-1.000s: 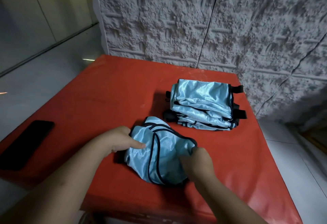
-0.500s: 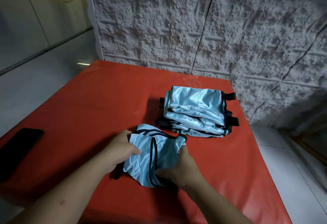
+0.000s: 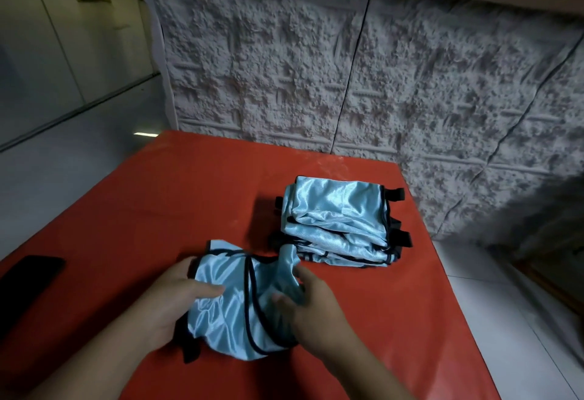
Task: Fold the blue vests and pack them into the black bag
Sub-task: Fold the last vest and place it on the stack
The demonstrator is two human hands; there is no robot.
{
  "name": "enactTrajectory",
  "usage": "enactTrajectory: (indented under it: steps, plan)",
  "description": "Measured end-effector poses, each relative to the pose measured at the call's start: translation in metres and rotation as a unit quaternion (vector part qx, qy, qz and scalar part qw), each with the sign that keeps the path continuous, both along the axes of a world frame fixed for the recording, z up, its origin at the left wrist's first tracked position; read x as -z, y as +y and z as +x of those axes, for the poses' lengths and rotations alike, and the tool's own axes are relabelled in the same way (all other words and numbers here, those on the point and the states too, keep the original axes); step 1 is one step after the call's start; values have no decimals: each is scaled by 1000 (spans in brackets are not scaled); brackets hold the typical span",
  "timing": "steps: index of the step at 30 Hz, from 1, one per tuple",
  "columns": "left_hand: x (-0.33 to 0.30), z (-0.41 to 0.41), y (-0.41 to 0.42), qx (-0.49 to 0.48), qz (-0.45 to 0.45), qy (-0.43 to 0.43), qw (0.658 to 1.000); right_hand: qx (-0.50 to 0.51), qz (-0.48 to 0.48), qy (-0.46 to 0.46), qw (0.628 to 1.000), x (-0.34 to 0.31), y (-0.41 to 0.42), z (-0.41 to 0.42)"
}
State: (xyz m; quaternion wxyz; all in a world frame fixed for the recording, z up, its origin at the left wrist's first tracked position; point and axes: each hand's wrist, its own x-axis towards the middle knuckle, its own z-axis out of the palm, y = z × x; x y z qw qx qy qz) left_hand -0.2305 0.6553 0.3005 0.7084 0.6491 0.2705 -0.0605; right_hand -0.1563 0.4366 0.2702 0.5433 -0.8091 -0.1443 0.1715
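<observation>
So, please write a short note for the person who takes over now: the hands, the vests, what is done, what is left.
Left hand grips the left side of the loose vest; right hand grips its right side. The vest lies crumpled on the red table, near edge.
Done: a stack of folded vests sits beyond it, to the right.
Left: finish folding this vest, then pack all. No black bag is in view.

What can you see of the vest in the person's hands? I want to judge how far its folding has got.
The vest is shiny light-blue satin-like fabric with black piping and a black strap end at its lower left. It lies crumpled, loosely folded, on the red table, in front of the stack of folded vests. The left hand and right hand grip its sides.
</observation>
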Motion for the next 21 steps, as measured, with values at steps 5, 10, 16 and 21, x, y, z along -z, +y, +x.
enactTrajectory:
  steps: [5, 10, 16, 21]
  plan:
    - [-57, 4, 0, -58, -32, -131, 989, 20, 80, -68, 994, -59, 1, 22]
    - [-98, 61, -24, -44, -21, -204, 978, 141, 166, -55, 974, -117, -26, 75]
    - [-95, 167, -62, -12, -10, -167, 986, 289, 221, -20, 931, -125, -77, 129]
    - [-58, 213, -82, -1, 102, -93, 990, 320, 101, -22, 942, -86, -88, 160]
